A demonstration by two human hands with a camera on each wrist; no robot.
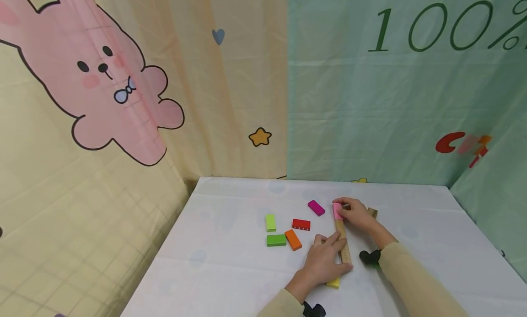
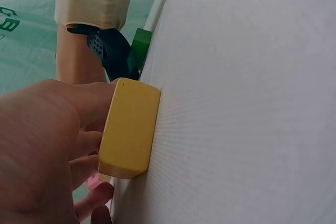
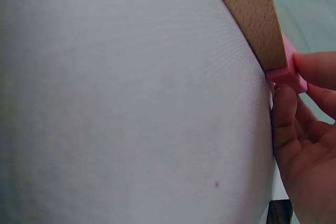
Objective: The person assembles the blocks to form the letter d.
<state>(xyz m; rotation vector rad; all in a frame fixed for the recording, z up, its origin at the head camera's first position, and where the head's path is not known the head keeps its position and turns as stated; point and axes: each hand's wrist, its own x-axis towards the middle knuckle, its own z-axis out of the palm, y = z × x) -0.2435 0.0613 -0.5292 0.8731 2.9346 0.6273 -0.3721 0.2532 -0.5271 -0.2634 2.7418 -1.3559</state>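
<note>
Part-hidden: we are finding a brown block (image 1: 373, 212) behind the right hand (image 1: 357, 214) and a green block (image 2: 140, 48) beside the black wrist mount (image 1: 369, 256). The left hand (image 1: 323, 261) is covering parts of the brown strip (image 1: 345, 252) and the yellow block (image 1: 334, 283).

Held: the pink block (image 1: 336, 210), pinched between right thumb and fingers, sitting at the strip's far end. The left hand is lying across the strip, fingers extended, thumb near the yellow block at the near end.

Surface: white-covered table (image 1: 214, 276); we are counting five loose blocks (image 1: 301, 224) left of the strip.

Room: printed cloths (image 1: 341, 106), "100%" running off the right edge.
</note>
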